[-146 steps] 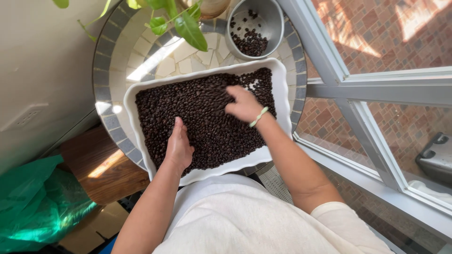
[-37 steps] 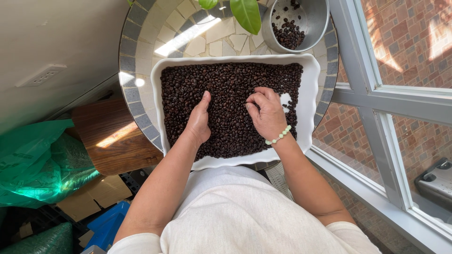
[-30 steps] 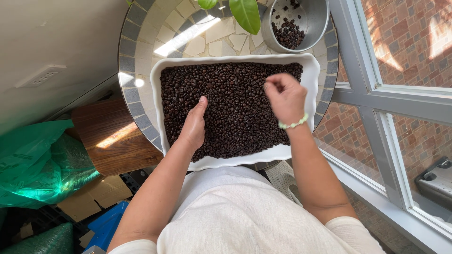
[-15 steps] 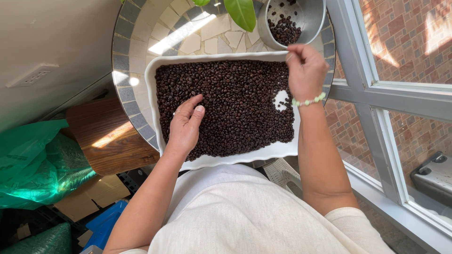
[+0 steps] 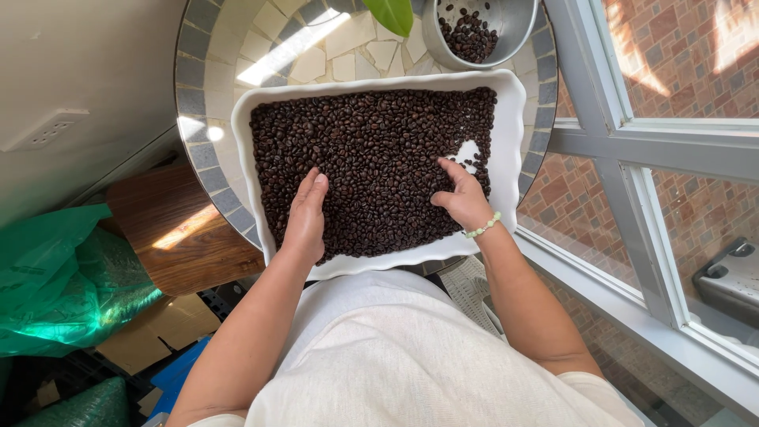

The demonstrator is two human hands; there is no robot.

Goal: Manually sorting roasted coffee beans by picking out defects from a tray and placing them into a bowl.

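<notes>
We rest our left hand (image 5: 303, 221), fingers together, and right hand (image 5: 462, 198), fingers spread, on dark roasted coffee beans (image 5: 371, 158) filling the white scalloped ceramic tray (image 5: 241, 158) at centre frame. At the upper edge, the round metal bowl (image 5: 514, 24) holds only a small heap of picked beans, so most, we judge, remain unsorted.

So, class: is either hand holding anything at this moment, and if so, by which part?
Nothing is clearly held. The left hand lies flat on the coffee beans in the white tray; the right hand rests on them, fingers spread.

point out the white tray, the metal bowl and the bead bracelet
white tray (image 5: 512, 119), head view, bare right rim
metal bowl (image 5: 518, 24), head view, inner right wall
bead bracelet (image 5: 484, 228), head view, beads on the right wrist
</notes>
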